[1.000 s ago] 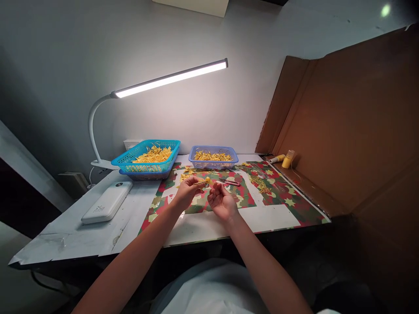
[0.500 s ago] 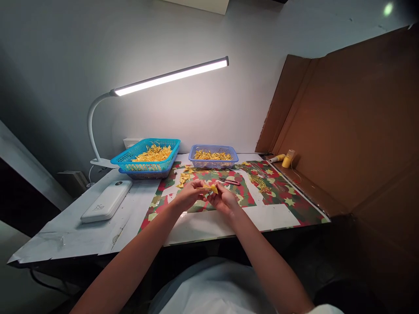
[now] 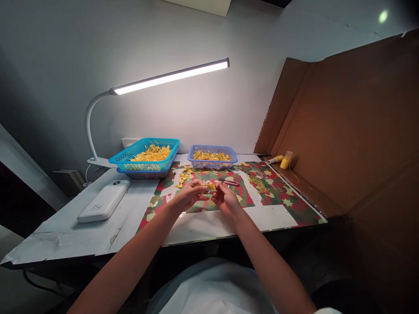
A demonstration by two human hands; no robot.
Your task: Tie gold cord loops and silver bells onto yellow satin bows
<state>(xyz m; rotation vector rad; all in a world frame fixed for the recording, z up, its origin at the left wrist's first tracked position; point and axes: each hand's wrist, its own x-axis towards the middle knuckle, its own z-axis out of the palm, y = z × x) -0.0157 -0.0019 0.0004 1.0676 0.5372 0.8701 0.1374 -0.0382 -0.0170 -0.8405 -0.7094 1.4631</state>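
Note:
Over the front of the table, my left hand [image 3: 192,196] pinches a small yellow ribbon bow [image 3: 212,186] from the left, with something shiny beside its fingertips. My right hand [image 3: 227,199] has thumb and fingers closed at the bow's right side. The fingers partly cover the piece, so its full shape is hidden. Just beyond the hands lie red-handled thread snips [image 3: 229,182]. Several yellow bows [image 3: 182,179] rest on the camouflage-patterned sheet to the left, and a tangle of gold cord [image 3: 259,185] is at the right.
A turquoise basket [image 3: 170,143] of yellow pieces sits stacked on a blue one, beside a smaller blue basket [image 3: 212,164] with gold pieces. A white power bank [image 3: 104,201] lies left, under a lamp [image 3: 173,76]. Yellow thread spools [image 3: 286,160] stand near a cardboard wall [image 3: 343,122].
My fingers have shifted slightly around the yellow bow, and it is turned a little, showing less of itself. The right hand's fingertips sit a bit higher. The camera view has moved slightly.

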